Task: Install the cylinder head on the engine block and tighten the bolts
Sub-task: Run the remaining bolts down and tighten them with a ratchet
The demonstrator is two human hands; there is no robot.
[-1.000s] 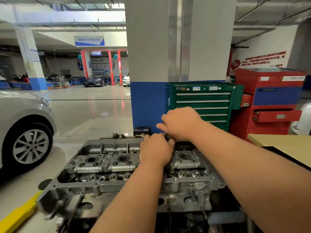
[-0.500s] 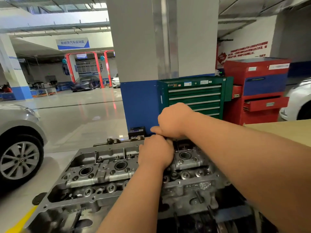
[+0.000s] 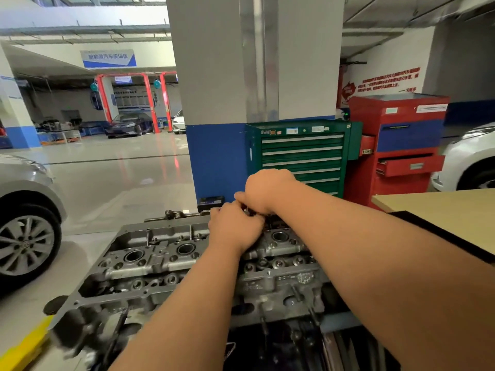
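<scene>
The cylinder head (image 3: 160,253) lies flat in front of me, its upper face and open bores turned up for access. My left hand (image 3: 235,228) rests low at its far edge, and my right hand (image 3: 267,191) is stacked just above, touching it. Both sets of fingers curl inward over something hidden, so I cannot tell what they grip. Probable purpose: one hand steadies while the other works a far-side bolt.
</scene>
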